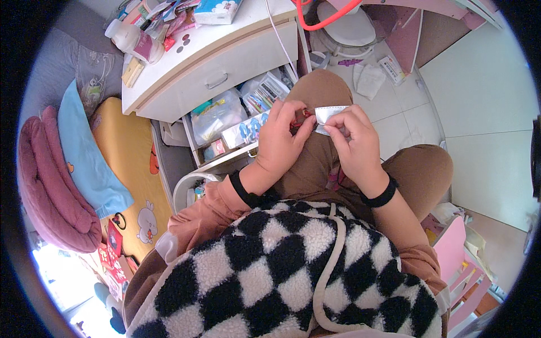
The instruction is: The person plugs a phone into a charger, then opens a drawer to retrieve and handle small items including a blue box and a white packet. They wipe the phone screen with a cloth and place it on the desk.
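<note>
Above my brown-trousered thigh (321,90), my two hands are close together. My right hand (356,141) pinches a small flat white-silver piece (327,114) with a dashed line along its top edge; it looks like a packet or label. My left hand (282,135) is curled with thumb and forefinger drawn together on a small dark red thing (298,119), mostly hidden by the fingers, so its kind does not show. A narrow gap separates the red thing from the silver piece.
Ahead on the left, a white cabinet's open drawer (225,135) holds bags and small packages. Its top carries a bottle (134,40) and a tissue pack (217,10). A white bin (189,188) stands below. A bed with a yellow sheet (127,163) lies left.
</note>
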{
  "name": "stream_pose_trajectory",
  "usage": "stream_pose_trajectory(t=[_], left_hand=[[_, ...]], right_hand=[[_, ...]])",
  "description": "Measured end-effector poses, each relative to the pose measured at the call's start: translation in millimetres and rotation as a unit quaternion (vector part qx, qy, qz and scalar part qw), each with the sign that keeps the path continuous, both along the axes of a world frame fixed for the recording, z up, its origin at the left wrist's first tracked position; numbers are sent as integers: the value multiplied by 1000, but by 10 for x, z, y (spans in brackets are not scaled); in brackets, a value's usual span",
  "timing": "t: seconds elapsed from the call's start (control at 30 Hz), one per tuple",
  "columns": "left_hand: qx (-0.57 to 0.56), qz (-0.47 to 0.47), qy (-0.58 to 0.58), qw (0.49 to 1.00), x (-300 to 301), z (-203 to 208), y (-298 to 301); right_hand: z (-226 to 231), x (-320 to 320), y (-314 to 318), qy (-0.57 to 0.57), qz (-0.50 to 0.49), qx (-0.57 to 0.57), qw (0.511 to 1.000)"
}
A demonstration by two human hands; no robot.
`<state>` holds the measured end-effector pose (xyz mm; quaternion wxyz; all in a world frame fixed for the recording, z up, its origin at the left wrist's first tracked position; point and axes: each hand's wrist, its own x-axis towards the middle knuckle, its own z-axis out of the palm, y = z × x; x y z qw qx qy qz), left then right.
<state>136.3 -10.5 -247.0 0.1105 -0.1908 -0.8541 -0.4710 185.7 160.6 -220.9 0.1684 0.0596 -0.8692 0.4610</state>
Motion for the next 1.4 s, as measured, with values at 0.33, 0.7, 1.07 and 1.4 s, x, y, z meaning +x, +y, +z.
stream_pose_trajectory(t=[0.33,0.7,1.07,1.4], left_hand=[[156,-20,-39,987,-63,-161,-93],[360,-125,-238,893,-108,393,-282],[168,-123,-307,929,-199,241,-217],[176,-157,-375,897,-197,449,-242]], right_hand=[[61,3,-38,-24,-16,-63,998],[35,-20,-15,-14,-18,-56,998],[51,-32,16,-21,14,-59,998],[33,-25,-9,-14,28,-52,998]])
